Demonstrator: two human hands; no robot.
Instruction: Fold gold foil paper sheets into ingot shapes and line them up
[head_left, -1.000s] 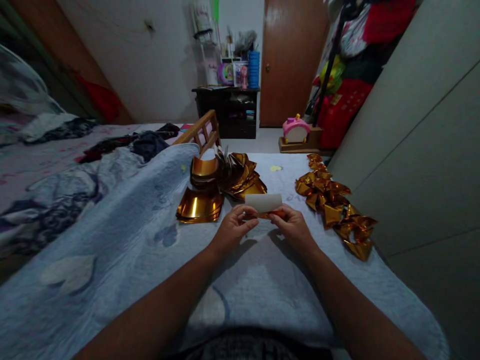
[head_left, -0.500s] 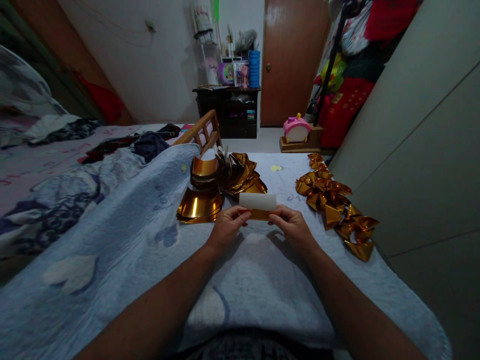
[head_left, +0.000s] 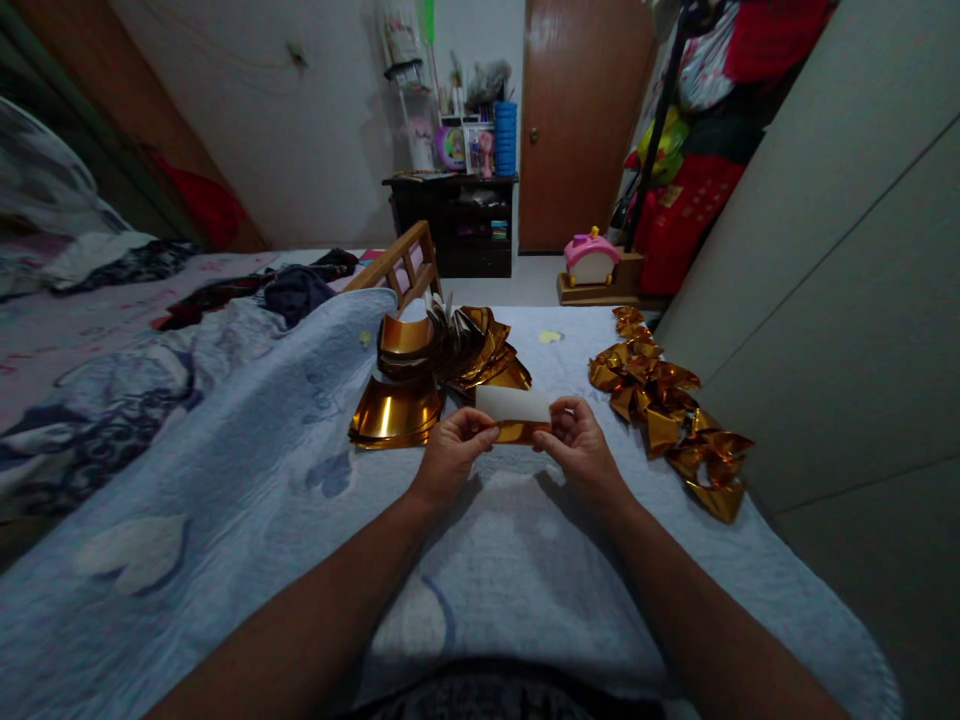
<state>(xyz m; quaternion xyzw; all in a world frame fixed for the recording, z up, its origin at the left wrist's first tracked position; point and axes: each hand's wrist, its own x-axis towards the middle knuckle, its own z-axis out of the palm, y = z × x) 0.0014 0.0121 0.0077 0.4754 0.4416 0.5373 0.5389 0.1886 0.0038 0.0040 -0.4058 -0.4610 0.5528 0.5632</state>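
A small sheet of gold foil paper (head_left: 516,415), white on its back and gold on the folded lower edge, is held between both hands above a light blue quilt (head_left: 247,470). My left hand (head_left: 450,455) pinches its left end with closed fingers. My right hand (head_left: 581,450) pinches its right end the same way. Just beyond the hands lies a stack of flat gold sheets (head_left: 394,412) and a fanned heap of curled gold sheets (head_left: 465,350).
A row of folded gold paper pieces (head_left: 667,405) runs along the quilt's right side by a pale cupboard wall (head_left: 840,260). A wooden bed rail (head_left: 397,262), dark clothes (head_left: 292,285), a black shelf unit (head_left: 461,220), a pink toy house (head_left: 591,258) and a brown door (head_left: 577,120) lie beyond.
The hands have drawn slightly closer together and the paper's white part looks smaller, with more gold edge folded up. The paper has shifted a little to the left.
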